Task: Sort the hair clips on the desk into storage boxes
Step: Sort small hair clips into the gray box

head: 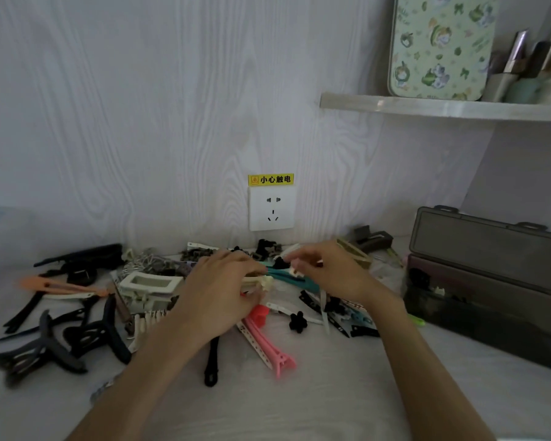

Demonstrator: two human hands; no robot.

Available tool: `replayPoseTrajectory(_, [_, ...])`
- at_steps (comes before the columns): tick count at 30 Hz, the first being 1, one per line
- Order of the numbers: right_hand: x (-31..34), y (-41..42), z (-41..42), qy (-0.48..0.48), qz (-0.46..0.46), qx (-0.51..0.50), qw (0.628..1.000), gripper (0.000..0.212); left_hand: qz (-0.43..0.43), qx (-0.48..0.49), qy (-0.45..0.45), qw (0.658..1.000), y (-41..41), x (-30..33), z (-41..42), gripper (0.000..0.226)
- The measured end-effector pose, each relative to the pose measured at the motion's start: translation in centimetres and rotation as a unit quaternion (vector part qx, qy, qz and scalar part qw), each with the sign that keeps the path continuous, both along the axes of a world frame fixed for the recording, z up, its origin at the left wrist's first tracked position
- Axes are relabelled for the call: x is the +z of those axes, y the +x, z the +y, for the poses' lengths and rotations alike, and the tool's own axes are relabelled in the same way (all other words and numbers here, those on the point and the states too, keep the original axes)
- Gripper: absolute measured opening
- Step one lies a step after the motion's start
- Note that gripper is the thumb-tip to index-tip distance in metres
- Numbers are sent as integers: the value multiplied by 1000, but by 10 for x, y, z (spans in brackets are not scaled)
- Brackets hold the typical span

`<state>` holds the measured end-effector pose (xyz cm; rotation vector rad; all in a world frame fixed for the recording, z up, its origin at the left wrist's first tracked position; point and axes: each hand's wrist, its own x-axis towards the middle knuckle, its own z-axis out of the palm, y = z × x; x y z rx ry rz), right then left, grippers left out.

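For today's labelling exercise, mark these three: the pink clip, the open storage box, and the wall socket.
pink clip (269,345), head view, on the middle of its long arm.
storage box (477,329), head view, on its front wall.
wall socket (272,211), head view, on the middle of its white plate.

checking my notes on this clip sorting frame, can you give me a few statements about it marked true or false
1. The grey storage box stands at the right of the desk with its lid open. True.
2. The pink clip lies inside the storage box. False: it lies on the desk, near the left hand.
3. The right hand pinches a small white clip. True.
4. A plug sits in the wall socket. False: the socket is empty, with a yellow warning label above it.
5. The orange clip lies at the left of the pile. True.
6. Both hands rest flat on bare desk. False: both are over the clip pile, fingers curled.
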<state>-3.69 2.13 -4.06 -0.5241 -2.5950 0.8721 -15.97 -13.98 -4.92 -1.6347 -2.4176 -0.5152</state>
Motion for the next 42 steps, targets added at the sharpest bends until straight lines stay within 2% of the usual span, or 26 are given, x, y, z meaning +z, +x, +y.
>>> replayPoseTrajectory(3, [9,7,1,-160,78,-68,982,25,-39,-26,-32,998,4,-3,2,43])
replayPoseTrajectory(5, [14,19,3,-220,84,-113,965,31,-57,-19,-31,998,7,-5,6,40])
replayPoseTrajectory(9, [15,53,-5,-133,-29,-99,986,20,-122,24,-3,992,14,-6,12,24])
replayPoseTrajectory(11, [14,63,-10,-82,-49,-86,992,17,-124,27,35,991,17,-5,11,17])
replayPoseTrajectory(14, [9,69,-17,-17,-91,-89,992,20,-129,-45,121,983,25,4,5,21])
replayPoseTrajectory(16, [0,67,-21,10,-117,-100,988,33,-140,-124,96,978,33,9,-1,29])
replayPoseTrajectory(20, [-21,56,-26,95,-66,-130,985,25,-51,-181,-18,982,38,-3,1,28])
replayPoseTrajectory(22, [-24,56,-26,93,-36,-148,984,22,-70,-178,-41,981,40,-4,1,31])
replayPoseTrajectory(27, [-9,72,-28,39,20,-165,985,22,-64,-173,-59,981,48,-2,3,42])
replayPoseTrajectory(31, [17,105,-21,18,78,-188,979,21,-62,-171,-57,982,58,0,4,34])
replayPoseTrajectory(35, [37,146,3,38,130,-267,954,23,-93,-168,-63,979,60,3,4,31])
replayPoseTrajectory(37, [38,160,19,60,67,-281,955,28,-111,-158,-45,980,61,7,6,33])
replayPoseTrajectory(40, [36,173,32,69,-102,-222,967,38,-153,-153,27,976,70,20,18,26])
replayPoseTrajectory(42, [32,179,35,67,-115,-210,969,37,-200,-169,66,963,80,28,34,26])
